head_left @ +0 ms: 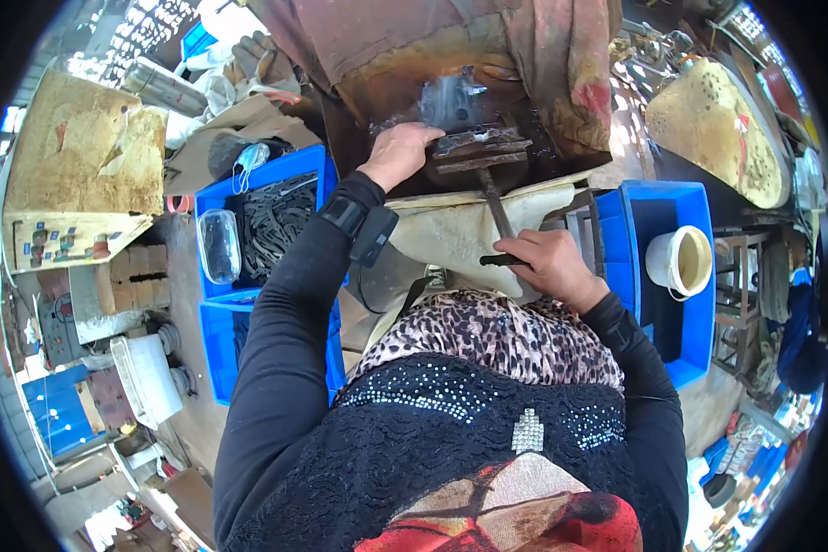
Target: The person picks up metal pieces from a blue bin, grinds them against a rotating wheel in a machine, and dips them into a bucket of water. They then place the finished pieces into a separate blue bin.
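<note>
Under a hood of stained cloth, water sprays around a rusty metal fixture point(483, 147) with layered flat plates. My left hand point(402, 155) is at the fixture's left end, its fingers bent and pressed together toward the plates; what they grip is hidden. A metal rod point(495, 202) runs from the fixture toward my body. At the rod's near end my right hand point(554, 267) is closed around a short black handle point(502, 260), which sticks out to the left of the fingers.
Left of me, a blue crate point(322, 189) holds many thin dark strips point(281, 225) and a clear plastic box point(219, 247). Another blue crate point(630, 248) with a white bucket point(679, 261) stands to the right. A pale cloth point(451, 230) hangs below the wet basin.
</note>
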`<state>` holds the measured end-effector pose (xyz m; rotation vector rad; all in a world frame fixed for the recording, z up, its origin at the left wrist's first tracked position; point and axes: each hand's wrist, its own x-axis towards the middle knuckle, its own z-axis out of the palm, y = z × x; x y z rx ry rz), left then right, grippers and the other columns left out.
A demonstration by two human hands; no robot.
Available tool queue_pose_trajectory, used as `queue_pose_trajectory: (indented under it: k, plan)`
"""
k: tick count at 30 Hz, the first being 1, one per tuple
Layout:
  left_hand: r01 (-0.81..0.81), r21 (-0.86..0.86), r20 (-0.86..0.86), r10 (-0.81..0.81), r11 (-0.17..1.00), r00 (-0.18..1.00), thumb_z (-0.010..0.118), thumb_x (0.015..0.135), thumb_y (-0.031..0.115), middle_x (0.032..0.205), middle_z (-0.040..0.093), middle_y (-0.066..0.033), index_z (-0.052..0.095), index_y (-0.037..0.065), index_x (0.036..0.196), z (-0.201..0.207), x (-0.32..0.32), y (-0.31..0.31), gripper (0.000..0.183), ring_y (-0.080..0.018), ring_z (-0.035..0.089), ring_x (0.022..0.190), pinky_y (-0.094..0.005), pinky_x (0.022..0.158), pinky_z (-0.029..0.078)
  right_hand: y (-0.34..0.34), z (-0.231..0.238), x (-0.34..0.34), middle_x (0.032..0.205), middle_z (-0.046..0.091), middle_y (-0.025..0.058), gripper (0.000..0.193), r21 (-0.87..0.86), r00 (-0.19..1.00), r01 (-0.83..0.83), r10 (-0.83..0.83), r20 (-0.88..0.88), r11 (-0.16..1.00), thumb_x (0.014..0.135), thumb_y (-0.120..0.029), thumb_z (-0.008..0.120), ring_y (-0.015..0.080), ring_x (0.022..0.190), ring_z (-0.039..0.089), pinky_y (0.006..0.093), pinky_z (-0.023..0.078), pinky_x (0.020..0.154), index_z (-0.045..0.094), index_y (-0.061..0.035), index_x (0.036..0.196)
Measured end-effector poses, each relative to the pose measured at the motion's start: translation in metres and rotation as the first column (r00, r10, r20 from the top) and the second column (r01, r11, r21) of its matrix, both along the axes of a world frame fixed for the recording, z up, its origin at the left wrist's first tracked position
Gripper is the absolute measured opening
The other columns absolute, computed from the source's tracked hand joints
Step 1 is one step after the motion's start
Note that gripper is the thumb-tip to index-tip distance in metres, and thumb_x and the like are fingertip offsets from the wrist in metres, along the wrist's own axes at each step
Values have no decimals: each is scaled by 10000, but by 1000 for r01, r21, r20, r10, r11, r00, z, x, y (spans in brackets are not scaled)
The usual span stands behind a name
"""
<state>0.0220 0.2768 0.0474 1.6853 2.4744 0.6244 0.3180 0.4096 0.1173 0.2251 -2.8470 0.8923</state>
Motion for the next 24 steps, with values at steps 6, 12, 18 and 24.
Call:
queue_pose_trajectory:
  k: [6, 12, 18, 24]
  plan:
    - [-145, 272, -78, 171, 951, 982, 555, 819, 60, 1001, 686, -136, 710, 116, 1021, 55, -17, -60, 261, -341, 642, 945, -439, 782, 518, 9, 13, -14, 775, 617, 119, 303, 10, 997, -61, 62, -54, 998, 736, -74, 728, 300, 672, 625, 373, 500, 592, 669, -72, 1033]
    - [-569, 224, 25, 579, 791, 815, 586, 822, 114, 935, 691, -148, 723, 116, 961, 36, -45, -193, 196, -350, 651, 910, -445, 786, 522, 40, 39, -77, 942, 711, 103, 239, -135, 932, 282, -305, -199, 950, 843, -125, 716, 171, 868, 663, 284, 494, 812, 684, -14, 1052]
    - [-719, -1, -21, 718, 695, 695, 580, 840, 174, 908, 691, -160, 728, 126, 938, -41, -17, -276, 184, -358, 657, 895, -450, 797, 529, 91, 49, -166, 1029, 716, 72, 281, -242, 877, 377, -429, -216, 894, 898, -203, 678, 107, 918, 631, 265, 475, 852, 691, -41, 1127]
    - [-738, -211, -58, 746, 641, 664, 562, 831, 175, 905, 686, -169, 724, 124, 934, -93, -1, -292, 199, -372, 651, 891, -455, 776, 531, 156, 53, -234, 821, 689, -1, 290, -214, 844, 435, -479, -243, 875, 896, -239, 693, 86, 724, 613, 217, 464, 677, 703, -44, 1110]
